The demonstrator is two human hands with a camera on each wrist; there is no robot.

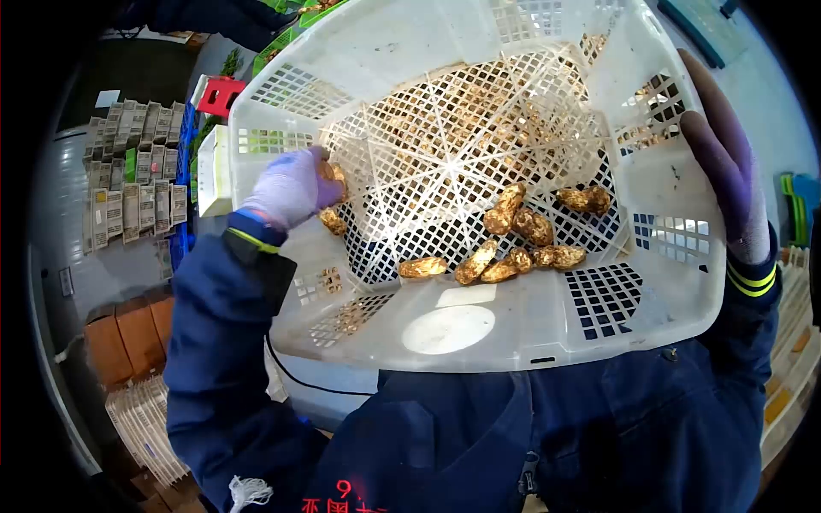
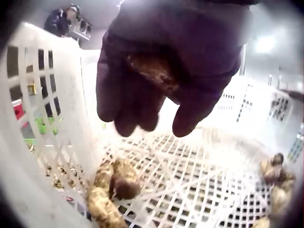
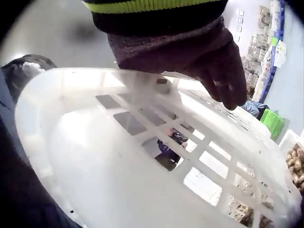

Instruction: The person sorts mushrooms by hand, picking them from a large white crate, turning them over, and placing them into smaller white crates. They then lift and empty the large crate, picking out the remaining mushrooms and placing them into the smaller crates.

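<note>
A white plastic basket [image 1: 376, 338] with a lattice floor fills the head view, tilted in front of the torso. My gloved left hand [image 1: 286, 188] is inside its left part, fingers curled round a brown mushroom [image 2: 153, 70] that shows against the palm in the left wrist view. Just below that hand lies a stubby mushroom [image 1: 333, 222] with a pale stem. Several more mushrooms [image 1: 532, 227] lie loose at the near right of the basket floor. My gloved right hand [image 1: 734, 175] grips the right rim, thumb and fingers apart across the edge.
Through the lattice many more mushrooms [image 1: 453, 107] show beneath. Stacked boxes [image 1: 132, 175] and brown cartons [image 1: 128, 338] stand at the left. A red object [image 1: 220, 96] is beyond the left rim. A green crate [image 3: 271, 123] appears in the right wrist view.
</note>
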